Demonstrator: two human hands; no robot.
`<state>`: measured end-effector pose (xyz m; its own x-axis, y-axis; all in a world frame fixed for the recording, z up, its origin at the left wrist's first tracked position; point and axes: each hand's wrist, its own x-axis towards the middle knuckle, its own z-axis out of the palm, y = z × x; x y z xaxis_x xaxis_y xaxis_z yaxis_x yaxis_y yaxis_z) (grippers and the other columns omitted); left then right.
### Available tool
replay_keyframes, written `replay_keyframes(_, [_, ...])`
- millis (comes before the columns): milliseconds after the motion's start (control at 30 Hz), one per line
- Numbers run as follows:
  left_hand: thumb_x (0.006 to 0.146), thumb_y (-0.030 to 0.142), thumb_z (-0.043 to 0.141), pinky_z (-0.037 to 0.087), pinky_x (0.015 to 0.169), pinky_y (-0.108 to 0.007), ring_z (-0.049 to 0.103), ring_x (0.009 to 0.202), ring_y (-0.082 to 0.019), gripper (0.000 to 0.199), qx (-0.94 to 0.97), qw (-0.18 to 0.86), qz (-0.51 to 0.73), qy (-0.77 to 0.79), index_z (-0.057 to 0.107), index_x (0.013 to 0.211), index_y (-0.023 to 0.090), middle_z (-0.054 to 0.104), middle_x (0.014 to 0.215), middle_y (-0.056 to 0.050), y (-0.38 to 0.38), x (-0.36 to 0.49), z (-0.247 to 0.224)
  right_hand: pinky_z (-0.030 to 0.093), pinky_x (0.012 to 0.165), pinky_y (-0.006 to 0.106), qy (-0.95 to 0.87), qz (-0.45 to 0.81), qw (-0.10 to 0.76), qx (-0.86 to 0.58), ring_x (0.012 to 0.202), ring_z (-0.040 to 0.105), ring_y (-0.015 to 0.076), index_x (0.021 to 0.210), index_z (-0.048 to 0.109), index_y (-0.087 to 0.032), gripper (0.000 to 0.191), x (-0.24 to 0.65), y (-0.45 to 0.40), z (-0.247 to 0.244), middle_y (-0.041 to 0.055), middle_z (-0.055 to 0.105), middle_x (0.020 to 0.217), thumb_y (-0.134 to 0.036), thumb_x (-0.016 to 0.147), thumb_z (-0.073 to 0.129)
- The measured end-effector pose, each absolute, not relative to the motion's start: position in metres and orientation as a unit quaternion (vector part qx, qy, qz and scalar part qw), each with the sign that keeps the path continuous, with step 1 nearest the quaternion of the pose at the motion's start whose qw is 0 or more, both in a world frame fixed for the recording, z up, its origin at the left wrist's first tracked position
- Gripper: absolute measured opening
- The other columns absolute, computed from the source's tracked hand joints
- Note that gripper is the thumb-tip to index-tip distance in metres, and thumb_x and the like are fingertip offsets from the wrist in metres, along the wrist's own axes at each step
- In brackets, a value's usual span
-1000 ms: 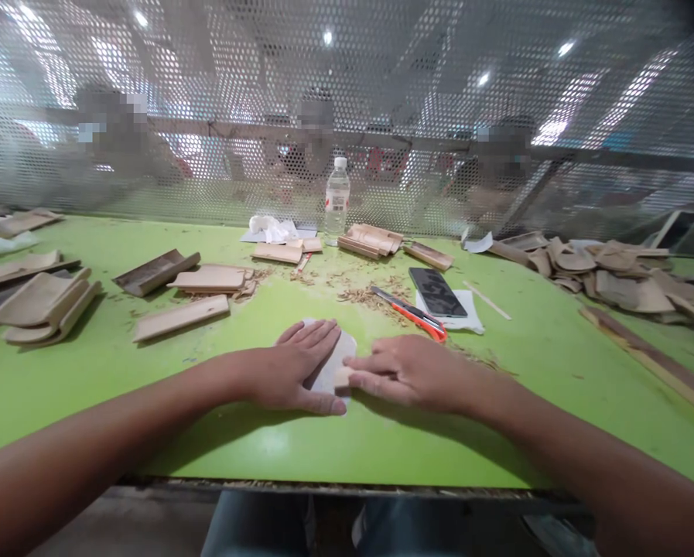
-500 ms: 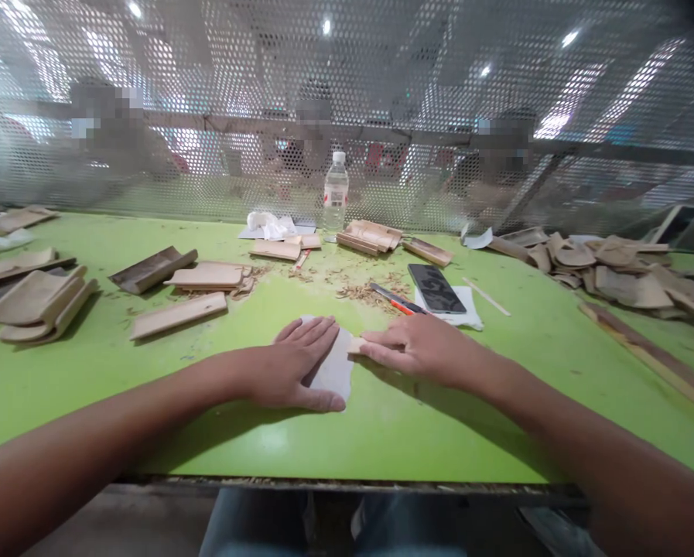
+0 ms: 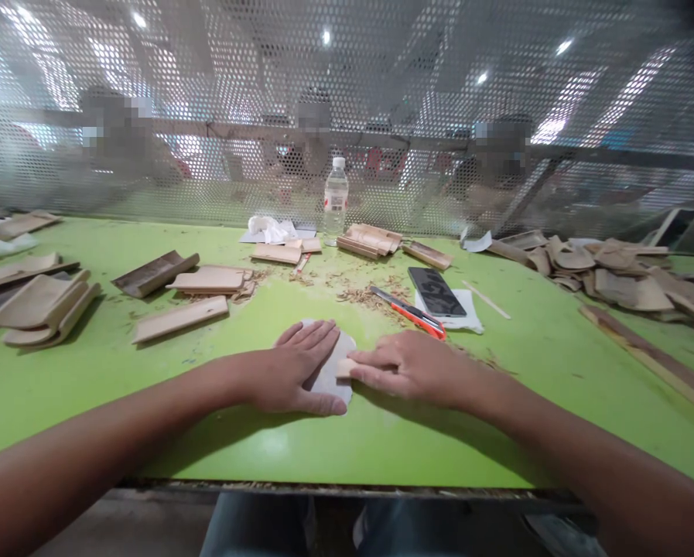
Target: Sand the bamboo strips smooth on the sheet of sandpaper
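My left hand (image 3: 303, 370) lies flat, fingers stretched out, pressing down a whitish sheet (image 3: 326, 381) that looks like paper or sandpaper on the green table (image 3: 254, 449). A small pale piece of wood or bamboo (image 3: 344, 368) is pinched between the thumb and fingers of my right hand (image 3: 401, 363). Its free end rests over the sheet's right part; the rest is hidden in my grip. Just beyond my right hand lies a utility knife (image 3: 410, 311) with an orange handle. Beside the knife, a black phone (image 3: 436, 291) sits on a white tissue (image 3: 468, 309).
Bamboo pieces lie at left (image 3: 181, 319), at the back (image 3: 370, 238) and in a right-hand pile (image 3: 630, 271). A water bottle (image 3: 336, 201) stands before a perforated screen (image 3: 236, 170), with people behind it. Shavings (image 3: 361, 294) lie mid-table; a long strip (image 3: 648, 356) lies right.
My right hand has moved slightly left and toward me, bringing the small pale piece over the sheet. More of the knife's orange handle shows. My left hand stays on the sheet.
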<state>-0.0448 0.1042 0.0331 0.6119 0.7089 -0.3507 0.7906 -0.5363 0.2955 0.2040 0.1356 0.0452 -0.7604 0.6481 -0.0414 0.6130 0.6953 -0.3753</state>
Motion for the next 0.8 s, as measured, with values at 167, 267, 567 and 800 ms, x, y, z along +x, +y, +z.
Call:
replay_keyframes(167, [0.094,0.085,0.037,-0.001,0.126,-0.048,-0.011,0.156,-0.033,0.114,0.871,0.212,-0.094,0.433,-0.004,0.165,0.006,-0.011,0.168,-0.017,0.1037,-0.0435,0.0333,0.030,0.061,0.030,-0.914,0.244,0.034,-0.322,0.064,0.055,0.0175,0.115,0.082,-0.029,0.052,0.2057,0.1378,0.0414,0.0035,0.070,0.070,-0.062,0.102,0.044])
replay_keyframes(267, [0.095,0.085,0.037,0.000,0.126,-0.049,-0.011,0.156,-0.032,0.114,0.870,0.209,-0.097,0.436,-0.004,0.165,0.006,-0.011,0.168,-0.017,0.1026,-0.0432,0.0341,0.031,0.062,0.030,-0.909,0.251,0.030,-0.332,0.064,0.054,0.0173,0.117,0.081,-0.030,0.053,0.2077,0.1393,0.0419,0.0035,0.070,0.069,-0.064,0.101,0.044])
replay_keyframes(567, [0.095,0.085,0.037,-0.001,0.126,-0.048,-0.010,0.156,-0.034,0.114,0.869,0.211,-0.097,0.437,-0.004,0.165,0.006,-0.010,0.168,-0.017,0.1021,-0.0438,0.0347,0.035,0.064,0.029,-0.905,0.256,0.023,-0.338,0.072,0.060,0.0197,0.125,0.078,-0.029,0.057,0.2071,0.1370,0.0432,0.0067,0.076,0.082,-0.065,0.102,0.041])
replay_keyframes(800, [0.095,0.085,0.037,0.000,0.126,-0.049,-0.008,0.156,-0.034,0.112,0.873,0.212,-0.082,0.431,-0.002,0.166,0.007,-0.009,0.168,-0.018,0.1018,-0.0451,0.0329,0.040,0.068,0.031,-0.905,0.255,0.024,-0.340,0.076,0.064,0.0225,0.122,0.079,-0.027,0.058,0.2074,0.1351,0.0458,0.0081,0.078,0.089,-0.066,0.101,0.040])
